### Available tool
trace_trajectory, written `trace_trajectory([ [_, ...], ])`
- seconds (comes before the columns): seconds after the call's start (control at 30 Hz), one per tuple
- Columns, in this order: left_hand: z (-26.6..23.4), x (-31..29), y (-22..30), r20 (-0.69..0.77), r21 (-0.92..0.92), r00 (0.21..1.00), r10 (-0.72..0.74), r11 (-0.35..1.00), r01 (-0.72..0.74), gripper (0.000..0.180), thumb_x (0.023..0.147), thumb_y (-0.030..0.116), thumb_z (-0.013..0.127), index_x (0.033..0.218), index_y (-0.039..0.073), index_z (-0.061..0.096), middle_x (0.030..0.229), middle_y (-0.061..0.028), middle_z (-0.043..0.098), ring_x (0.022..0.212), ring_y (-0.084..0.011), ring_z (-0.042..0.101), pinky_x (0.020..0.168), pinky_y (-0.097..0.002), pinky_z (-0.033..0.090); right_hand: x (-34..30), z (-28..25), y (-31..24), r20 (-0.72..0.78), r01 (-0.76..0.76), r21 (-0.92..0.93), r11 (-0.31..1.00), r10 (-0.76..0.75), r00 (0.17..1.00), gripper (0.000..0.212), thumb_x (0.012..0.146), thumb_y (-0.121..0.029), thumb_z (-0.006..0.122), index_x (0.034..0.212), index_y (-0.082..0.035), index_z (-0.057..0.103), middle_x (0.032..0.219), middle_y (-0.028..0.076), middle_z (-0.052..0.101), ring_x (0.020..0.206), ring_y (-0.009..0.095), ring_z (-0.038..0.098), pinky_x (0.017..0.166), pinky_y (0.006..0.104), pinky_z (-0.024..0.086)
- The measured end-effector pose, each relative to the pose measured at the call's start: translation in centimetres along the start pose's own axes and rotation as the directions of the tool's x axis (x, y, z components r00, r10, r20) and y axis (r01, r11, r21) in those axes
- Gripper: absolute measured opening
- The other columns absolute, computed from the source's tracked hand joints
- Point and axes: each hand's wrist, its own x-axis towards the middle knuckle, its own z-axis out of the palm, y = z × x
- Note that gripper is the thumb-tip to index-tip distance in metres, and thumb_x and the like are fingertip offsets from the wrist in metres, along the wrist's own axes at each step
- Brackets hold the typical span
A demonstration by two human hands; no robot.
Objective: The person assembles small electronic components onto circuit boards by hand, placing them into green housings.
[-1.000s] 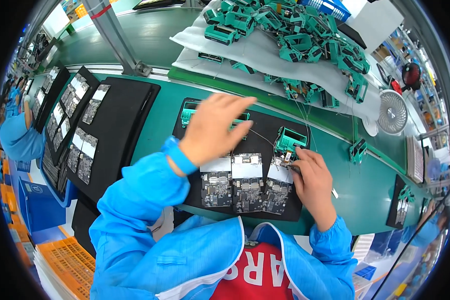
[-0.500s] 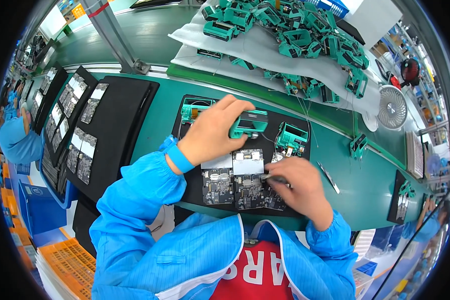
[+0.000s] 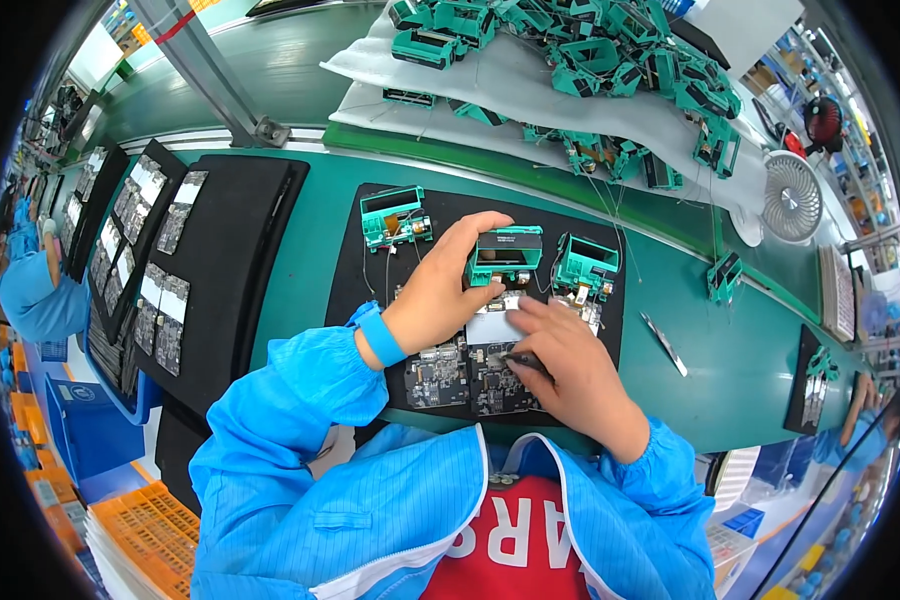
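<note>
My left hand grips a green plastic housing with a rectangular opening, at the top of the middle circuit board. In my right hand is a slim dark pointed tool, its tip over that board; its kind is unclear. The right fingertips are near the board's white upper part and the housing's lower side. On the black mat, one green housing stands at left and another green housing at right. A left circuit board lies beside the middle one; the right one is mostly hidden.
Tweezers lie on the green table right of the mat. Many green housings pile on white foam sheets at the back, beside a white fan. Black foam boards with circuit boards stand at left. People sit at both sides.
My left hand has brought the housing slightly right and turned its opening toward me. My right hand has moved left and up, over the middle board, with the tool.
</note>
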Motion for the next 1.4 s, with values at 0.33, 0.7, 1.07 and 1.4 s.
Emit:
trace_trajectory([
  [0.33,0.2,-0.4,1.2,-0.010,-0.010,0.993,-0.114,0.993,0.114,0.072,0.081,-0.006,0.076,0.141,0.014,0.041,0.133,-0.0082,0.050,0.115,-0.0206,0.058,0.095,-0.0344,0.053,-0.6,1.0,0.4,-0.015,0.013,-0.007,1.000,-0.013,1.000,0.024,0.080,-0.008,0.074,0.098,-0.004,0.060,0.123,0.014,0.065,0.126,0.035,0.056,0.109,0.0524,0.042],
  [0.7,1.1,-0.7,0.2,-0.124,-0.005,0.990,-0.063,0.998,0.062,0.071,0.078,-0.007,0.074,0.139,0.014,0.046,0.137,-0.0082,0.051,0.108,-0.0228,0.061,0.071,-0.0296,0.054,-0.5,1.1,0.2,-0.055,0.000,-0.003,1.000,-0.001,0.999,0.023,0.078,-0.004,0.075,0.096,-0.003,0.062,0.119,0.014,0.068,0.123,0.035,0.059,0.107,0.0510,0.045],
  [1.07,1.6,-0.8,-0.1,-0.167,0.008,0.985,-0.049,0.999,0.052,0.070,0.076,-0.007,0.074,0.138,0.013,0.048,0.132,-0.0113,0.054,0.114,-0.0283,0.059,0.073,-0.0321,0.055,-0.4,1.2,0.2,-0.062,-0.007,-0.003,1.000,0.007,0.998,0.023,0.077,-0.004,0.076,0.096,-0.004,0.062,0.119,0.013,0.068,0.124,0.034,0.059,0.107,0.0506,0.045],
  [1.4,1.5,-0.5,0.4,-0.154,0.137,0.986,0.063,0.990,-0.042,0.069,0.077,-0.009,0.073,0.137,0.013,0.048,0.124,-0.0138,0.054,0.108,-0.0339,0.059,0.079,-0.0366,0.054,-0.4,1.2,0.3,-0.061,-0.008,0.006,1.000,0.008,0.998,0.023,0.077,-0.004,0.076,0.096,-0.004,0.062,0.119,0.012,0.068,0.124,0.033,0.059,0.108,0.0501,0.045],
])
